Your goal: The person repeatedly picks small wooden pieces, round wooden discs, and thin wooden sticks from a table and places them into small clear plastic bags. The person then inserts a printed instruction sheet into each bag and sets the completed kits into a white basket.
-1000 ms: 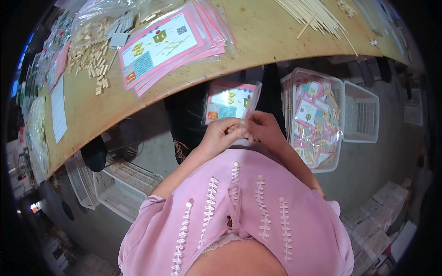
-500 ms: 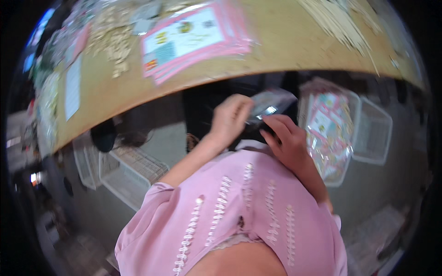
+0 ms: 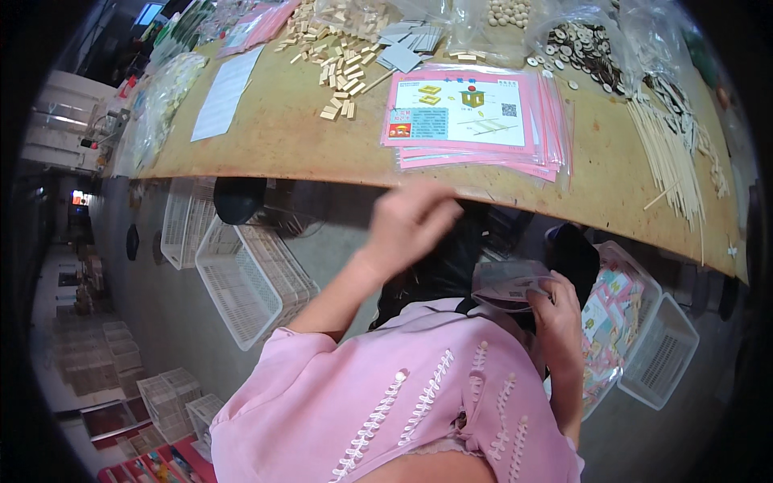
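Observation:
My right hand [image 3: 557, 307] grips the edge of a see-through plastic bag [image 3: 509, 283] above my lap, its fingers closed. Something dark or printed shows through the film, too small to make out. My left hand [image 3: 412, 224] holds no visible thing and hovers by the table's front edge, its bent fingers smeared by motion. Just beyond it, a stack of pink-bordered printed sheets in plastic sleeves [image 3: 463, 113] lies on the table. Left of the stack are small wooden blocks [image 3: 348, 76] and grey square pieces [image 3: 400, 55].
On the table [image 3: 298, 153] lie thin wooden sticks [image 3: 664, 161], round discs [image 3: 584, 56], wooden beads [image 3: 507, 13] and a white paper sheet [image 3: 228, 95]. A crate of filled packets [image 3: 609, 310] stands at my right beside another crate [image 3: 659, 354]. White crates [image 3: 241, 282] stand on the floor to the left.
My left hand has come away from the plastic bag toward the table edge. The right hand has kept the bag and lowered it to the right. The whole view has shifted.

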`<action>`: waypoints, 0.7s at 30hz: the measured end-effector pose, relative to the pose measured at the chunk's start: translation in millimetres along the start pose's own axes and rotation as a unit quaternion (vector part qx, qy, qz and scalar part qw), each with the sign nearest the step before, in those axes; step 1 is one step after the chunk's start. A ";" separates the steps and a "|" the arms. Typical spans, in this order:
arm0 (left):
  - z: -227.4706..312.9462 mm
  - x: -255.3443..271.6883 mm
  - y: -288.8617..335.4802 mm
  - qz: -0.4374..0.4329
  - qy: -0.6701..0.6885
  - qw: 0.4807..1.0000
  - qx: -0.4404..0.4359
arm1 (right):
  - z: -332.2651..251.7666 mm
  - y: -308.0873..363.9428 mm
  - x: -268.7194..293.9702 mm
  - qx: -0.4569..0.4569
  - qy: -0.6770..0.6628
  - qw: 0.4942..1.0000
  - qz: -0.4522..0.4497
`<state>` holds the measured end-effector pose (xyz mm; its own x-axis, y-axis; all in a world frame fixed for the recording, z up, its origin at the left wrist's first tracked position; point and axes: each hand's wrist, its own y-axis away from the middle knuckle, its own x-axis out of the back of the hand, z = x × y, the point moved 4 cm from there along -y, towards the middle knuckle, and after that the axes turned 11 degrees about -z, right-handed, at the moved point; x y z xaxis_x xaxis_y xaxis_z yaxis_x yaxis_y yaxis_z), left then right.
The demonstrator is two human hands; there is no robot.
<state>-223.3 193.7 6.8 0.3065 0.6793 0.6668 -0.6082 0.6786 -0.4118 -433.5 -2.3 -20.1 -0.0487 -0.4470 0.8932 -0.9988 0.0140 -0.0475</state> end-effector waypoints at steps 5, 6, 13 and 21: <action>-93.1 90.7 -23.0 0.081 -0.197 0.954 0.210 | -0.1 -1.3 -6.2 -0.034 -0.078 0.996 0.040; -120.7 102.1 -19.9 0.092 -0.235 0.948 0.196 | -2.3 -2.7 -4.8 -0.016 -0.077 0.996 0.046; -155.9 119.9 -29.8 -0.056 -0.145 0.972 0.179 | -0.5 -1.5 5.6 -0.038 -0.027 0.997 0.058; -158.6 129.1 -27.5 -0.017 -0.085 0.966 0.245 | 9.0 1.4 6.1 -0.040 -0.021 0.997 0.070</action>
<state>-50.9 307.1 5.7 0.2337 0.5752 0.7839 -0.8863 0.4576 -0.0716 -435.1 -13.0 -18.7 -0.1880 -0.4733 0.8606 -0.9799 0.1493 -0.1320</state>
